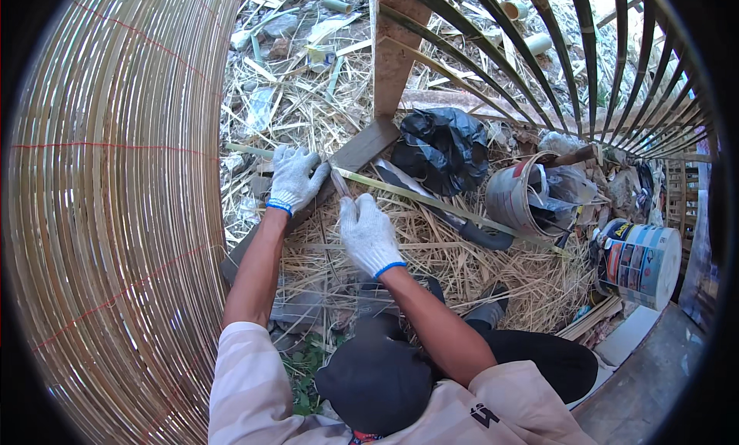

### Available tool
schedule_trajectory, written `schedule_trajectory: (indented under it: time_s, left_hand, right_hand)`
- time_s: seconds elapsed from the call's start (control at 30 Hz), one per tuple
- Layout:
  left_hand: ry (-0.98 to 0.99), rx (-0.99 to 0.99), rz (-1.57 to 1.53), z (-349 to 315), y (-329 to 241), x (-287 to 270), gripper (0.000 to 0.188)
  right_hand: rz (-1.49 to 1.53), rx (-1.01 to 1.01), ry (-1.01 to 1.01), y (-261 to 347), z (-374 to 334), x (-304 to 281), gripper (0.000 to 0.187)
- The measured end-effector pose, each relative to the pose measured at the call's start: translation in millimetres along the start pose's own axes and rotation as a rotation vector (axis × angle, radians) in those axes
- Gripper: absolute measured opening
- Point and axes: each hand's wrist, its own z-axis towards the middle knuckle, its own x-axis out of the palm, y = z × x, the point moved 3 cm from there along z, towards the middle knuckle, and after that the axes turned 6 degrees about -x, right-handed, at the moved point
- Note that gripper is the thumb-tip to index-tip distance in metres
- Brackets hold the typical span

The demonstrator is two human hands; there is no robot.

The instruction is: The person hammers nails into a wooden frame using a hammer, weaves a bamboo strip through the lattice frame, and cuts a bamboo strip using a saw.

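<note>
My left hand [294, 177], in a white knit glove with a blue cuff, is closed on a long, thin green-yellow bamboo strip [431, 195]. The strip crosses a dark wooden block [366, 148] and runs off to the lower right. My right hand [368, 233], gloved alike, grips a knife whose blade [339, 185] points up toward the strip near my left fingers; its handle is hidden in the glove. Under the strip, right of the block, lies a saw with a black handle [489, 235].
A tall bamboo-slat screen [115, 175] tied with red cord stands on the left. Straw and shavings cover the ground. A black plastic bag [443, 148], a bucket [517, 195] holding plastic bags and a tipped printed pail [643, 264] are to the right. Curved bamboo ribs [589, 52] arch above.
</note>
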Motion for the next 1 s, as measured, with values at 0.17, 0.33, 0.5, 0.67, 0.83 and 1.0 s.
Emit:
schedule_trajectory:
  time_s: [0.17,0.33,0.5,0.67,0.83,1.0]
  left_hand:
    - [0.0,-0.011,-0.008,0,-2,-4,0.033]
    - [-0.01,-0.004,-0.024,0,-1,0,0.032]
    - [-0.054,0.02,-0.015,0,-1,-2,0.032]
    - [-0.004,-0.012,-0.016,0,0,-1,0.033]
    - [-0.041,0.011,-0.025,0,-1,1,0.033]
    - [0.022,-0.011,-0.01,1,-1,0,0.035]
  right_hand:
    - [0.035,0.177,0.118,-21,-74,-29,0.039]
    - [0.015,0.207,0.149,-32,-95,-35,0.038]
    - [-0.01,0.017,0.028,-14,-18,-7,0.043]
    - [0.043,0.227,0.162,-25,-98,-43,0.043]
    - [0.04,0.119,0.045,-22,-46,-19,0.038]
    - [0.025,0.029,0.017,-16,-19,-10,0.046]
